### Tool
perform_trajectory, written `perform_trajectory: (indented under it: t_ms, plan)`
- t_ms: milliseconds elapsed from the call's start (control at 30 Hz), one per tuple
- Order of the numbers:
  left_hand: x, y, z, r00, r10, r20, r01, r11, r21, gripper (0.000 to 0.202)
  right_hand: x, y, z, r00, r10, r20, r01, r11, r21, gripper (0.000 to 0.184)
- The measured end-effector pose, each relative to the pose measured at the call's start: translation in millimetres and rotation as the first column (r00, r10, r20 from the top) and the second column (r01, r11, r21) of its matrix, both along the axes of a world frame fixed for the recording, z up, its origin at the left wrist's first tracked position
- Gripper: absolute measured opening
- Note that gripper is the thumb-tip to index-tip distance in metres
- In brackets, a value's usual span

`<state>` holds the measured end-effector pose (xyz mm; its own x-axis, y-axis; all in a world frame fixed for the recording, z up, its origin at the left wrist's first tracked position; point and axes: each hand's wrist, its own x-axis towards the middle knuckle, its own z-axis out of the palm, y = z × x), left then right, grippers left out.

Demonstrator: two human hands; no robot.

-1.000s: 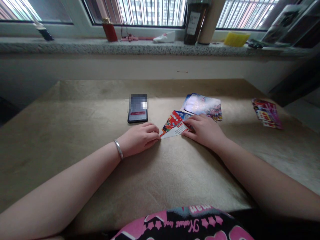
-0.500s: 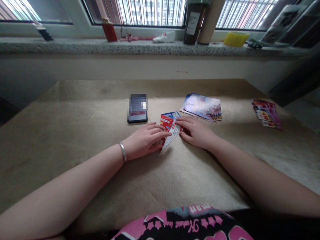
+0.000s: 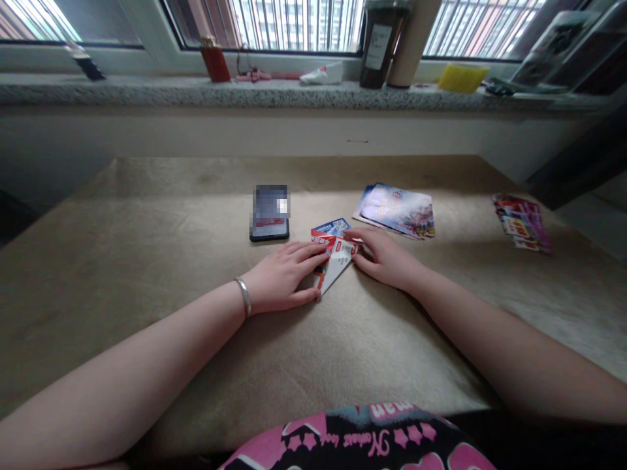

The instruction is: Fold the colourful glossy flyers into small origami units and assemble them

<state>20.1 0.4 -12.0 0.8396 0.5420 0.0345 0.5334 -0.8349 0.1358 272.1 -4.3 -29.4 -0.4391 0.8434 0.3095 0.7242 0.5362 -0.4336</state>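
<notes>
A folded red, white and blue paper leaflet (image 3: pixel 337 256) lies on the tan table (image 3: pixel 147 261) in front of me. My left hand (image 3: pixel 284 277), with a silver bracelet at the wrist, rests on the leaflet's left edge, fingers stretched flat and thumb at its lower tip. My right hand (image 3: pixel 385 258) presses on the leaflet's right side with its fingers laid flat along the fold. Both hands touch the paper from opposite sides.
A black phone (image 3: pixel 270 213) lies just beyond my left hand. A stack of colourful leaflets (image 3: pixel 396 209) sits behind my right hand, another leaflet (image 3: pixel 523 222) at the far right. A windowsill (image 3: pixel 245 91) carries a red cup (image 3: pixel 214 62), a dark bottle (image 3: pixel 379 42) and a yellow tub (image 3: pixel 463 76).
The leaflet has been turned and folded narrower, from lying sideways to pointing toward me. My left hand slid onto its left edge; my right hand shifted left along it.
</notes>
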Motion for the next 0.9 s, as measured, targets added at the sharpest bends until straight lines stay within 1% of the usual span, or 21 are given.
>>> perform_trajectory:
  t_ms: [133,267,400,500,567,700,800,900]
  plan:
    - [0.1,-0.1,-2.1,1.0,0.007,0.014,-0.007,1.0,-0.001,0.067,0.6,-0.3,-1.9,0.992,-0.004,-0.126,0.0,0.999,-0.032,0.04]
    - [0.6,-1.3,-3.0,1.0,0.027,0.002,-0.027,0.999,0.022,0.071,0.8,-2.3,1.1,0.96,-0.033,-0.277,0.02,0.999,-0.05,0.038]
    - [0.5,-2.3,-2.1,0.999,0.047,0.007,-0.047,0.998,0.028,0.074,2.0,-2.4,3.6,0.939,-0.065,-0.338,0.034,0.995,-0.096,0.029]
    - [0.1,-1.6,-2.8,0.999,0.045,0.014,-0.045,0.999,0.021,0.074,3.1,-2.1,3.6,0.927,-0.066,-0.369,0.011,0.988,-0.151,0.027]
    - [-0.2,-0.8,-3.6,0.999,0.034,0.019,-0.035,0.999,0.014,0.073,3.6,-2.7,4.2,0.939,-0.048,-0.339,0.004,0.992,-0.128,0.026]
    - [-0.8,0.3,-4.9,0.999,0.011,0.03,-0.011,1.0,0.013,0.069,4.2,-5.4,7.2,0.983,0.002,-0.182,-0.008,0.999,-0.031,0.024]
    - [-1.4,0.4,-6.0,0.999,0.014,0.046,-0.015,1.0,0.024,0.068,4.8,-6.3,8.7,0.995,0.034,-0.09,-0.035,0.999,-0.006,0.024]
    - [-1.2,-0.2,-6.7,0.998,0.024,0.05,-0.027,0.999,0.043,0.064,6.0,-5.9,8.9,0.997,0.081,-0.003,-0.081,0.997,0.018,0.029]
